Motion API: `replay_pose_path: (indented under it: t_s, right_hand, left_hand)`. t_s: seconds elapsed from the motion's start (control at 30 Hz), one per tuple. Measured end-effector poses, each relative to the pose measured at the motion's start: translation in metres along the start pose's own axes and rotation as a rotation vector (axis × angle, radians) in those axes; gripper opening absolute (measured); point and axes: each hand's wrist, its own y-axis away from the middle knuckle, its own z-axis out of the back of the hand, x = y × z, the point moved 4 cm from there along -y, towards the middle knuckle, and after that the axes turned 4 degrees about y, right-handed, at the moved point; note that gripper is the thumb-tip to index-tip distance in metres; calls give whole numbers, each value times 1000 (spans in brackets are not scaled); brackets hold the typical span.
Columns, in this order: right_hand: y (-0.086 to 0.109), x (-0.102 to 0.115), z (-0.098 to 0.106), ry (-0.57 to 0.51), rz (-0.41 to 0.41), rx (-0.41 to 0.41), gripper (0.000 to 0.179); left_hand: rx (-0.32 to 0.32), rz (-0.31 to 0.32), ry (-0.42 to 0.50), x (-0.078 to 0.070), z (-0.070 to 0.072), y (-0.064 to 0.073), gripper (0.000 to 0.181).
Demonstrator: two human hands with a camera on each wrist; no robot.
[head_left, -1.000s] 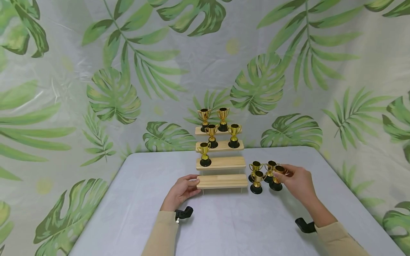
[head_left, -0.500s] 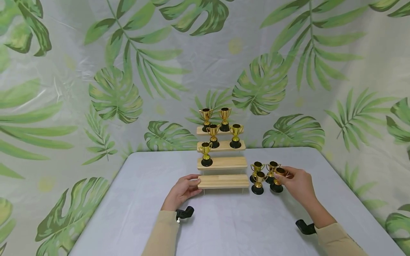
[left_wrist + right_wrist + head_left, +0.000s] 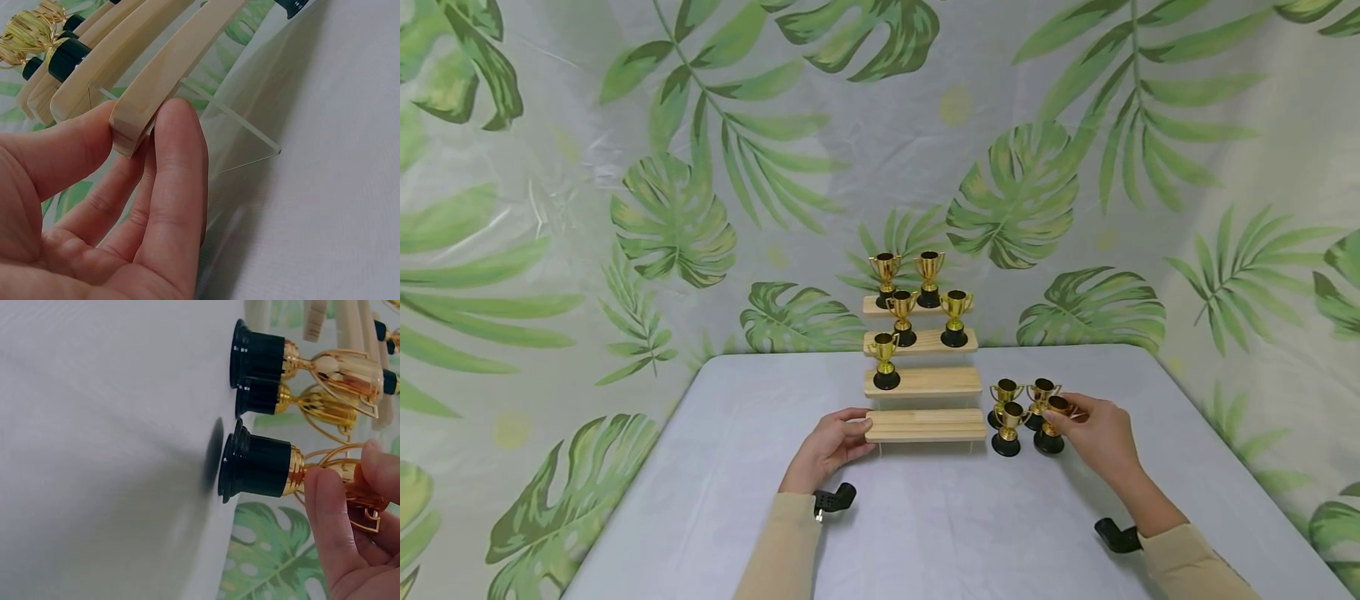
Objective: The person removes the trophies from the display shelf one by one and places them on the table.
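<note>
At the near left end of a tiered wooden rack, my left hand (image 3: 827,448) pinches the lowest wooden shelf (image 3: 928,426). In the left wrist view, the thumb is against the end of this plank (image 3: 164,75) and fingers are under it. To the right of the rack, my right hand (image 3: 1103,435) grips a small gold trophy (image 3: 1048,441) with a black base by its cup, upright. In the right wrist view a shadow lies beside the black base (image 3: 265,467); whether it touches the table I cannot tell. Beside it stand three more trophies, including a near one (image 3: 1007,443).
Two trophies stand on the top shelf (image 3: 872,307), two on the second shelf (image 3: 928,340). One trophy (image 3: 886,358) stands at the left of the third shelf (image 3: 936,382). Clear supports hold up the planks. A white cloth (image 3: 955,525) covers the table; a leaf-patterned curtain hangs behind.
The view has shifted slightly, so everything sits a little further right. Both hands keep their holds on the shelf and the trophy; no other movement is plain.
</note>
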Motion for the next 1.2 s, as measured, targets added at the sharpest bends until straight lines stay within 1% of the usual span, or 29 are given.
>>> replay_pose_path:
  t_s: [0.27,0.6,0.77,0.97,1.2]
  right_hand:
    - [1,-7,-6,-3,-1,16,48]
    - [0,-13,-8,-32,39,8,47]
    - [-2,-19,-11,-21,60,10,46]
    - [-2,-24,-11,-24,79,34,47]
    - [-2,-27,-9,-52,74,74,43]
  left_hand:
    - [-1,4,4,-1,2,1,47]
    - [4,2,0,0,0,1,47]
    - [-2,4,-1,0,2,0,48]
    - [12,-4,3,1,0,0,47]
    - [15,-8,2,0,1,1,47]
